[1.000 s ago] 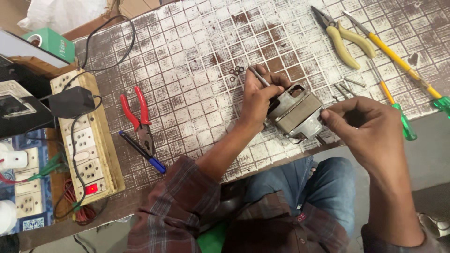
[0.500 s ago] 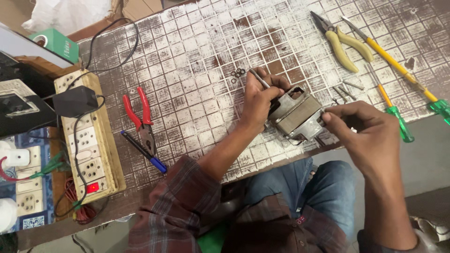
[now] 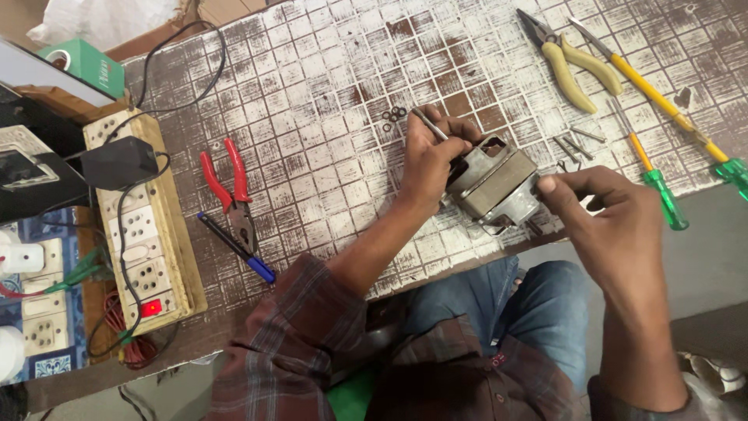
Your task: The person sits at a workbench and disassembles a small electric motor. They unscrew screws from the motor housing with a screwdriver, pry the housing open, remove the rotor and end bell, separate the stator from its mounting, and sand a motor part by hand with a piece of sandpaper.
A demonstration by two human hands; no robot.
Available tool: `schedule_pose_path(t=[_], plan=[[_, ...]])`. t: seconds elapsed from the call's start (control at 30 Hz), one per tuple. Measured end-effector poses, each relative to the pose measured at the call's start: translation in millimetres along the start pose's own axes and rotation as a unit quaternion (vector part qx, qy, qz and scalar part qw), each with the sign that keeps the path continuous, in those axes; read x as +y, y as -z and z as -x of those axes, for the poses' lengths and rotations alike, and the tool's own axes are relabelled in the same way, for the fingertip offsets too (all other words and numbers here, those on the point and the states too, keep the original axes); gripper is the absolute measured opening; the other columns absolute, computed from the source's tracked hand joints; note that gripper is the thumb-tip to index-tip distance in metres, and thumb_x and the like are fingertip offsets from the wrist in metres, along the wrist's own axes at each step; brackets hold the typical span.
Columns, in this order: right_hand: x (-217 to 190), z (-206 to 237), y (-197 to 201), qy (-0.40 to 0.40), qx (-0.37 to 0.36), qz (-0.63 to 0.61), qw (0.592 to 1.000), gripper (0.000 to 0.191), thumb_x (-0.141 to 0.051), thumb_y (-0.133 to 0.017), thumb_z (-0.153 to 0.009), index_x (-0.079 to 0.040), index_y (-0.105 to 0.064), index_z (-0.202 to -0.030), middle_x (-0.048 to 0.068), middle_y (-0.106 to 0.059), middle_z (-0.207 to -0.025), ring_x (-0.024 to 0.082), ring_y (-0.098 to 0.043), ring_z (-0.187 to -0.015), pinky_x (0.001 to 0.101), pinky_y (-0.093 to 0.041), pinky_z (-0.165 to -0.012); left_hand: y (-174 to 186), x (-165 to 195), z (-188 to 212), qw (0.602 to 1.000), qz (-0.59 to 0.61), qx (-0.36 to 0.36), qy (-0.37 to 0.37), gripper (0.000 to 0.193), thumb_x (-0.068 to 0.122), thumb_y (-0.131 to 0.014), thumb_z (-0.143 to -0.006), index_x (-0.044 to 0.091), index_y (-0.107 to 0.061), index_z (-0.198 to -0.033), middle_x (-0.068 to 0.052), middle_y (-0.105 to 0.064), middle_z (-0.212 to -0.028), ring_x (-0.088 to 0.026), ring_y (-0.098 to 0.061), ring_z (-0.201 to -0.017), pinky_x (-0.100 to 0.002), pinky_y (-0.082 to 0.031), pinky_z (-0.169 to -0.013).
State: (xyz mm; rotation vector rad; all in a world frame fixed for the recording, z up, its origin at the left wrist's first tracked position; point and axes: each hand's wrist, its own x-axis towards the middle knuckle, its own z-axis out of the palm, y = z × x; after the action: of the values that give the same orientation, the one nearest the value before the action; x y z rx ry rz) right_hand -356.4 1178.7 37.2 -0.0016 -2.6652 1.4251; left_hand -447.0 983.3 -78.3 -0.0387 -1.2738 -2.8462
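Both hands, left hand [image 3: 427, 160] and right hand [image 3: 604, 214] gripping metal motor housing [image 3: 492, 185] at table edge [image 3: 436, 269], loose bolts [image 3: 575, 143] beside

Two hands at work: left hand [image 3: 427, 160], right hand [image 3: 604, 222]. One grey metal motor block [image 3: 492, 185] between them. One thin metal rod [image 3: 430, 125] in the left. Two pairs of pliers: red-handled pliers [image 3: 230, 191], yellow-handled pliers [image 3: 567, 62]. Two screwdrivers: the long yellow one [image 3: 662, 101], the green-handled one [image 3: 658, 187]. One blue pen [image 3: 238, 248]. Small cluster of dark washers [image 3: 393, 117], too tiny to count. About three loose bolts [image 3: 575, 142]. One wooden socket board [image 3: 144, 218], one black adapter [image 3: 117, 162] on it. One green box [image 3: 84, 66]. One counter [image 3: 312, 86].
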Motion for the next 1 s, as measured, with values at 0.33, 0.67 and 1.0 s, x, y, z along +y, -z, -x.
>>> schedule_pose_path(t=[0.33, 0.67, 1.0], plan=[[10.4, -10.4, -4.8, -0.035, -0.008, -0.046, 0.998, 0.018, -0.017, -0.080, -0.091, 0.000, -0.077, -0.098, 0.004, -0.074, -0.080, 0.007, -0.061, -0.067, 0.0231, -0.046, -0.060, 0.6, 1.7, -2.5, 1.000, 0.011, 0.000, -0.001, 0.046, -0.018, -0.048, -0.078, 0.010, -0.030, -0.111, -0.019, -0.063, -0.094, -0.023, -0.064, -0.085, -0.034, -0.055, -0.077], [-13.5, -20.5, -26.6, -0.021, 0.022, -0.010, 0.999, 0.025, -0.022, -0.083, -0.085, -0.001, -0.080, -0.099, 0.007, -0.074, -0.081, 0.012, -0.063, -0.073, 0.0279, -0.050, -0.063, 15.9, 25.9, -15.8, 1.000, -0.019, 0.021, 0.003, 0.047, -0.017, -0.049, -0.077, 0.009, -0.032, -0.111, -0.018, -0.065, -0.095, -0.025, -0.066, -0.089, -0.033, -0.053, -0.081], [-44.9, -35.3, -50.0, -0.101, 0.006, -0.050, 0.994, 0.025, -0.024, -0.084, -0.079, -0.004, -0.079, -0.093, 0.011, -0.074, -0.081, 0.017, -0.068, -0.070, 0.0347, -0.055, -0.059, 32.6, 64.8, -29.9, 0.999, -0.025, 0.031, 0.011, 0.047, -0.018, -0.051, -0.075, 0.011, -0.034, -0.108, -0.016, -0.065, -0.093, -0.025, -0.066, -0.089, -0.035, -0.054, -0.083]])
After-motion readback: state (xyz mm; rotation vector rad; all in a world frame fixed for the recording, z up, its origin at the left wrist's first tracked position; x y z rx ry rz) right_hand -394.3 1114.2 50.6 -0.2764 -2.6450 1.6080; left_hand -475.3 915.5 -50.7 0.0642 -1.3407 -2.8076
